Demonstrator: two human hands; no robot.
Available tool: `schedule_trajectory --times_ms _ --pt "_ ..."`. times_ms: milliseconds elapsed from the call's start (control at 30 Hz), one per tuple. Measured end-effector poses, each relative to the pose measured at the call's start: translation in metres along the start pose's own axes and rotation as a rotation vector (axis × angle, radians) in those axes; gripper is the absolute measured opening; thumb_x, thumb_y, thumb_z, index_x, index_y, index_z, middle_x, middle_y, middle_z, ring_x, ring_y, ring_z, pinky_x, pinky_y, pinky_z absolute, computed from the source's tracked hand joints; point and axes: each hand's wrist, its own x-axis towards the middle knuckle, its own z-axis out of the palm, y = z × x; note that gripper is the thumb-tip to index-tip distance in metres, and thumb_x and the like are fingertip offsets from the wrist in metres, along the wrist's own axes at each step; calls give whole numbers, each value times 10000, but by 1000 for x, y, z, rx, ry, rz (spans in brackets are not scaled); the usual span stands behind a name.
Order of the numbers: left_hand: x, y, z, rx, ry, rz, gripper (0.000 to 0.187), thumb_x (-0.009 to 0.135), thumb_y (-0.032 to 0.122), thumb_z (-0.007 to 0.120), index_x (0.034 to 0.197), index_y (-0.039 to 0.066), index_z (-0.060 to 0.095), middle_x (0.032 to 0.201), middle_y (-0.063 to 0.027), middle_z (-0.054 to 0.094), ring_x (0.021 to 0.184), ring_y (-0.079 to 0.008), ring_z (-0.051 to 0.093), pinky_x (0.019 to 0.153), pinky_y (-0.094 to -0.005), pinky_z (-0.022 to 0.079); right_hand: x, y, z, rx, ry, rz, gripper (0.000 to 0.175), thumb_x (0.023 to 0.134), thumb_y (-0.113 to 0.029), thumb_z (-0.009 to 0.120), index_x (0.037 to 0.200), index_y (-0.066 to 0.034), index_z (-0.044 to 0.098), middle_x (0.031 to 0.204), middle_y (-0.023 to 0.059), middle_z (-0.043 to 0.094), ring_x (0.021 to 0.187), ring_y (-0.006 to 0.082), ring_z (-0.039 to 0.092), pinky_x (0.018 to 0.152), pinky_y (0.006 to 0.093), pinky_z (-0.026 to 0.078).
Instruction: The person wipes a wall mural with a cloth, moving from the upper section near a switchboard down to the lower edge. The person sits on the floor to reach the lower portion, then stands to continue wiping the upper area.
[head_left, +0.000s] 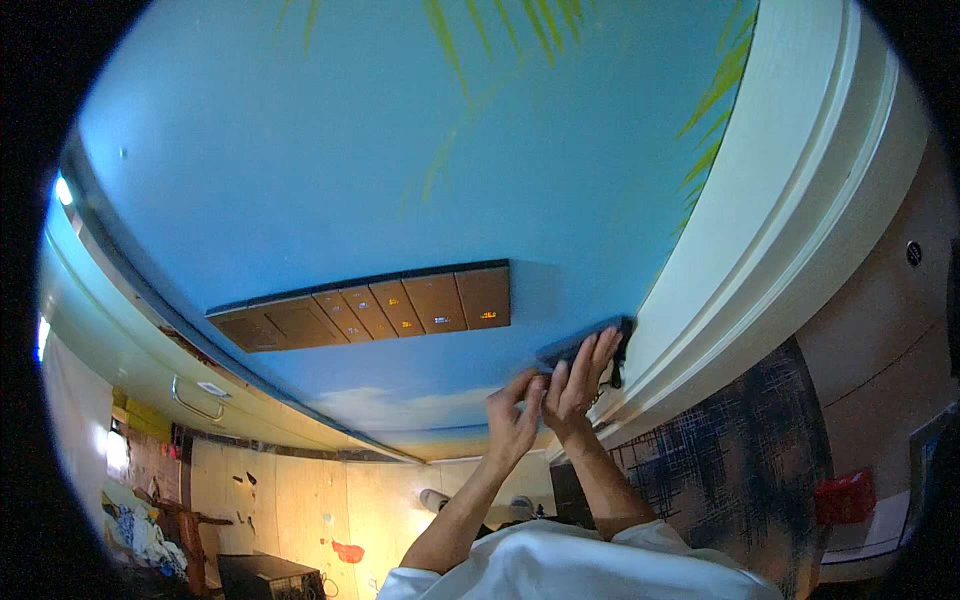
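On the blue painted wall (360, 180), a dark flat device (574, 346) sits low at the right, close to the white door frame (757, 217). My right hand (574, 394) lies against its front with the fingers stretched out. At the device's lower left corner, my left hand (514, 424) brings thumb and index finger together. Whether a small thing is between those fingertips cannot be told. A dark cord or strap (616, 373) hangs below the device beside my right fingers. Left of both hands, a bronze switch panel (416, 307) with lit symbols projects from the wall.
A pale green door or panel with a metal handle (196, 401) is at the left. On the wooden floor (300, 480) are a red patch (347, 553) and a black box (270, 576). Dark patterned carpet (720, 450) and a red object (845, 497) lie at the right.
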Motion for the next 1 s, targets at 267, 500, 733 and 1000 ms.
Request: schedule_trajectory --times_ms 267,500,733,1000 --pt "32 29 -51 148 441 446 145 993 67 539 963 -28 644 817 -132 705 709 -231 645 655 -319 501 166 -26 -25 -142 205 -227 528 1013 -156 400 1500 41 355 1587 287 263 1462 575 118 1157 673 74" --pt "54 43 -69 389 434 616 89 883 -45 589 950 -16 639 821 -119 683 698 -280 576 629 -360 453 80 -17 4 -173 110 -166 585 1001 -192 430 1519 39 287 1582 324 223 1447 617 69 1120 733 42" --pt "59 45 -61 482 437 648 92 838 -47 629 918 -4 641 758 -109 592 664 -293 478 604 -386 380 38 -4 1 -130 41 -176 549 994 -151 459 1504 20 348 1587 264 276 1460 582 114 1134 718 80" --pt "61 42 -64 506 434 681 126 827 -53 624 932 16 629 765 -105 567 663 -291 447 598 -389 360 150 -43 -21 -134 -10 -400 503 937 -108 465 1435 -73 526 1561 104 419 1491 458 205 1191 613 45"
